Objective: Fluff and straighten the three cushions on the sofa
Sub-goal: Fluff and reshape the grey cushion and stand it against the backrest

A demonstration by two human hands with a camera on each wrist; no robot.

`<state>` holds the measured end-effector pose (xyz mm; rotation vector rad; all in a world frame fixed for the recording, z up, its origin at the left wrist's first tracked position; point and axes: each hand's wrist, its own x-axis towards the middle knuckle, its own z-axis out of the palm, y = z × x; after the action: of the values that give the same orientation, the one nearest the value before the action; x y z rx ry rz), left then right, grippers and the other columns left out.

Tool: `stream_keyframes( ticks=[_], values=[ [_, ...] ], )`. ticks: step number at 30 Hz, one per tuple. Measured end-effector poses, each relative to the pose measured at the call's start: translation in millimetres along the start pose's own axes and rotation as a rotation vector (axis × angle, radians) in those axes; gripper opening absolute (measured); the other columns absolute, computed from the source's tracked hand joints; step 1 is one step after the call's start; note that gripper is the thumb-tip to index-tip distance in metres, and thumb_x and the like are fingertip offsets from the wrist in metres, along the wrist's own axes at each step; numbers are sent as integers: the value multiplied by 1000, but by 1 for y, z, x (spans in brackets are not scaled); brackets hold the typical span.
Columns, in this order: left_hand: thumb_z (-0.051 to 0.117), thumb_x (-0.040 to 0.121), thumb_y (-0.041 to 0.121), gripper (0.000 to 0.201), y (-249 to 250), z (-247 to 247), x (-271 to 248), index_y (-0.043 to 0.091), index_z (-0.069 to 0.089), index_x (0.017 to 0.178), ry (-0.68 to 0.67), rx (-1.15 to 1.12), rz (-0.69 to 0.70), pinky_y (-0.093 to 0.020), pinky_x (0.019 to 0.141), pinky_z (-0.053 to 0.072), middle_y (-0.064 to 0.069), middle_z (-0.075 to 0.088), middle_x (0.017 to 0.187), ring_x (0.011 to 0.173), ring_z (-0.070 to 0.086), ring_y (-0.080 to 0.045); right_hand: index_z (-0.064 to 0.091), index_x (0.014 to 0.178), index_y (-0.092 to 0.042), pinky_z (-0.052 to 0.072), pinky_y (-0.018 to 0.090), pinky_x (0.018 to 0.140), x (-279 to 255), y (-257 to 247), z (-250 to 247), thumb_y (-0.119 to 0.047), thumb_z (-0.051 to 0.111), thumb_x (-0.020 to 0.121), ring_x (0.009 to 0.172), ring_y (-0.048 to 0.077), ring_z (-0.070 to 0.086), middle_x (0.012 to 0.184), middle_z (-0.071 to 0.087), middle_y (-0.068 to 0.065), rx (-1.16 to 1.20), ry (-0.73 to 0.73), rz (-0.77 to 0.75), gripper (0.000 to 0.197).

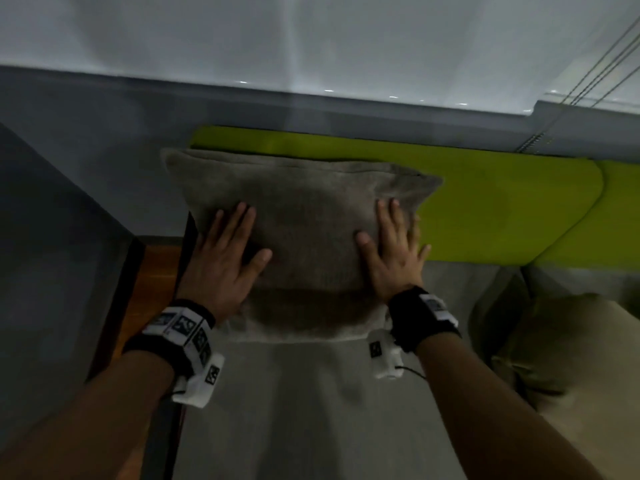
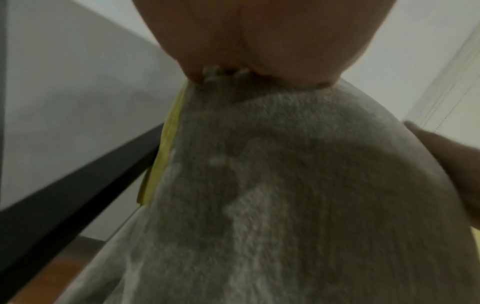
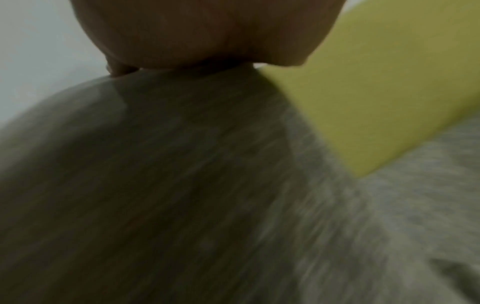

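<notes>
A grey-brown fuzzy cushion [image 1: 304,230] stands upright against the lime-green sofa back [image 1: 502,202], at the sofa's left end. My left hand [image 1: 228,251] lies flat on its left side, fingers straight and spread. My right hand [image 1: 394,247] presses flat on its right side, fingers straight. In the left wrist view the palm [image 2: 272,37] rests on the cushion [image 2: 298,195]. The right wrist view is blurred: palm [image 3: 207,30] against the cushion [image 3: 155,185]. A second, beige cushion [image 1: 575,368] lies on the seat at the right.
The grey sofa seat [image 1: 311,410] stretches toward me. At left are a grey wall [image 1: 52,237], a dark frame [image 1: 117,299] and a wooden floor strip [image 1: 149,289]. Above the sofa back runs a white wall [image 1: 311,39], with thin cords [image 1: 588,74] at right.
</notes>
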<state>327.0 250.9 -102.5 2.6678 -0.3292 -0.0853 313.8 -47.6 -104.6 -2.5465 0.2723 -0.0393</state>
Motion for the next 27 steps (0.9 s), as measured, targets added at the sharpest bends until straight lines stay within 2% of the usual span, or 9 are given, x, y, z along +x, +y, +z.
stream_keyframes(
  ticks=[2, 4, 6, 8, 14, 17, 19, 23, 27],
  values=[
    [48, 94, 68, 93, -1, -9, -2, 24, 5, 163, 149, -180, -131, -40, 126, 10, -4, 1, 172, 158, 4, -26, 8, 161, -45, 4, 59, 126, 8, 22, -9, -94, 30, 81, 159, 21, 2, 172, 4, -14, 307, -25, 106, 97],
    [77, 86, 42, 106, -15, -13, -11, 13, 9, 162, 347, -492, -360, -35, 123, 17, -11, 16, 167, 154, 19, -27, 4, 161, -44, 23, 57, 125, -1, 42, -18, -94, 60, 64, 156, 18, 18, 172, 14, -8, 755, -57, 275, 123],
    [83, 82, 30, 105, -37, -12, -19, 11, 14, 159, 237, -731, -341, -37, 124, 28, -4, 36, 156, 146, 37, -16, -4, 161, -43, 33, 53, 120, -13, 59, -22, -83, 83, 48, 153, 17, 27, 170, 21, -6, 868, -144, 319, 148],
    [85, 69, 47, 105, -49, -12, -22, 20, 27, 152, -4, -752, -196, -20, 113, 41, 9, 46, 147, 134, 46, 8, -4, 161, -42, 41, 48, 114, -17, 66, -16, -68, 96, 38, 150, 16, 35, 165, 34, -5, 817, -285, 271, 161],
    [87, 42, 77, 131, -49, -12, -1, 18, 44, 151, -129, -660, -215, -32, 118, 36, 2, 50, 153, 140, 48, -15, 63, 129, -27, 50, 45, 108, -12, 59, -6, -51, 104, 26, 125, 20, 63, 132, 70, -3, 872, -247, 259, 114],
    [95, 51, 45, 99, -37, -18, -4, 20, 54, 138, -45, -757, -275, -41, 115, 42, 6, 59, 140, 131, 54, -15, 62, 134, -17, 56, 35, 100, -21, 66, -12, -47, 105, 29, 124, 20, 65, 132, 71, 1, 956, -141, 241, 117],
    [94, 61, 22, 83, -34, -20, -5, 30, 52, 131, -63, -735, -268, -38, 116, 39, 18, 57, 130, 130, 49, -10, 52, 143, -15, 54, 43, 104, -25, 70, -11, -47, 105, 32, 129, 22, 61, 139, 65, 3, 926, -121, 230, 127],
    [95, 55, 54, 118, -39, -25, -8, 23, 37, 154, -121, -726, -279, -43, 119, 38, 7, 50, 152, 140, 47, -13, 41, 147, -35, 55, 42, 101, -31, 58, -9, -52, 104, 34, 131, 14, 58, 145, 58, -8, 943, -211, 236, 131],
    [92, 61, 55, 87, -45, -33, -16, 33, 57, 137, -34, -723, -265, -46, 111, 47, 12, 65, 135, 127, 60, -10, 46, 145, -32, 56, 26, 94, -30, 34, -10, -46, 101, 47, 129, 8, 59, 142, 61, -10, 894, -143, 139, 112]
  ],
)
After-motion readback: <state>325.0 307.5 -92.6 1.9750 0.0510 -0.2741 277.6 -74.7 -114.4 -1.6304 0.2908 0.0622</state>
